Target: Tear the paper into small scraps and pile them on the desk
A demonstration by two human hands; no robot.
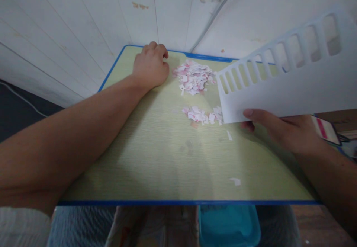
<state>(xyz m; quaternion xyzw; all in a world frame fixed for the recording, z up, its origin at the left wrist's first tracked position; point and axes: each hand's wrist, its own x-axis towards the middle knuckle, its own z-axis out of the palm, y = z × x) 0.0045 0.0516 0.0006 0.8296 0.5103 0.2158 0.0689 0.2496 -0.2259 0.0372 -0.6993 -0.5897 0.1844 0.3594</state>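
My right hand [281,130] holds a white slotted plastic panel [292,87] by its lower edge, with the thumb on the near face. A row of rounded openings runs along the panel's upper side, and its left corner is close to the paper scraps. My left hand [152,64] rests curled on the table near the back edge, and no object shows in it. Just right of that hand lies a heap of torn white and pinkish paper scraps [194,76]. A smaller line of paper scraps [199,114] lies in front, partly beside the panel's corner.
The pale green table [156,157] has a blue rim and stands against a white panelled wall [117,12] with a grey cable [214,16]. Single scraps lie nearer the front, one of them a curved paper piece [236,181]. Below the front edge is a blue plastic tub [228,226].
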